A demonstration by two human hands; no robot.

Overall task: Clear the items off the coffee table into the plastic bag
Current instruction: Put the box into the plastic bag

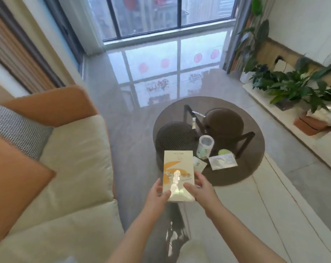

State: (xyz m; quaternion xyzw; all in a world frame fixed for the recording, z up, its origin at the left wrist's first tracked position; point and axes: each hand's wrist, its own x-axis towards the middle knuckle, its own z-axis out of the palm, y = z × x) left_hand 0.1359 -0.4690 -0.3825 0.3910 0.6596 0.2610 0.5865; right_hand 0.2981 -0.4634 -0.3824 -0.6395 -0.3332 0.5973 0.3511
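The flat cream box (178,175) is held at its near end between both hands: the left hand (158,194) grips the left edge with the thumb laid on the top face, and the right hand (199,188) grips the right edge likewise. The box is raised over the near rim of the round glass coffee table (255,149).

The box is judged light and stiff, with a smooth, possibly slippery printed face; a grip across the long edges is advised.

On the table remain a clear jar (205,146), two foil sachets (222,162), a green lid (226,153) and a thin stick packet (194,123). The jar is judged light and liable to roll; it should be taken round its body. The sachets are soft and flat and should be pinched at an edge.

No plastic bag is in view.
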